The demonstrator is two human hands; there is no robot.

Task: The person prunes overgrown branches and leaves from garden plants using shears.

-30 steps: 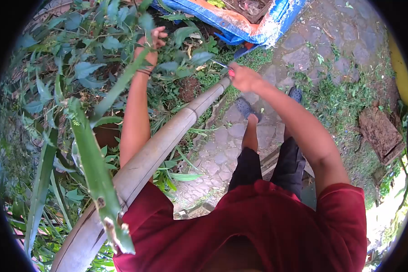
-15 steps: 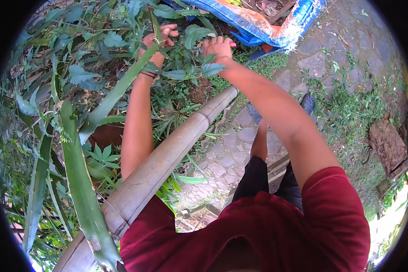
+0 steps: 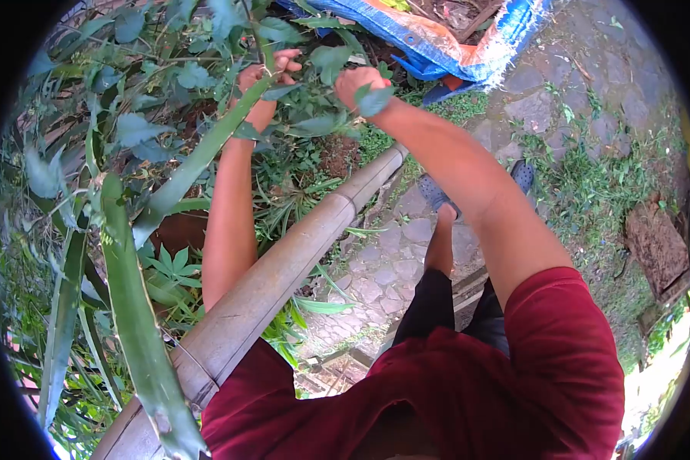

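Observation:
My left hand [image 3: 270,75] is among the vine leaves at the top, partly hidden by a cactus-like stem [image 3: 199,157]. Its fingers are bent but apart, and nothing shows between them. To its right, my right hand [image 3: 359,86] is closed in a fist beside leaves [image 3: 374,100]. A small red bit shows at its far edge; what it holds I cannot make out. A thick bamboo pole [image 3: 284,257] runs diagonally below both hands and over my left upper arm.
A blue and orange tarp [image 3: 429,50] with plant debris lies beyond my right hand. Broad green stems [image 3: 134,295] rise at the left. Stone paving [image 3: 529,107] and my feet in clogs [image 3: 433,192] are at the right, with a brown block [image 3: 657,245] farther right.
My right hand has shifted slightly left and its fingers have curled into a fist. The leaves near both hands have moved. My left hand has barely moved.

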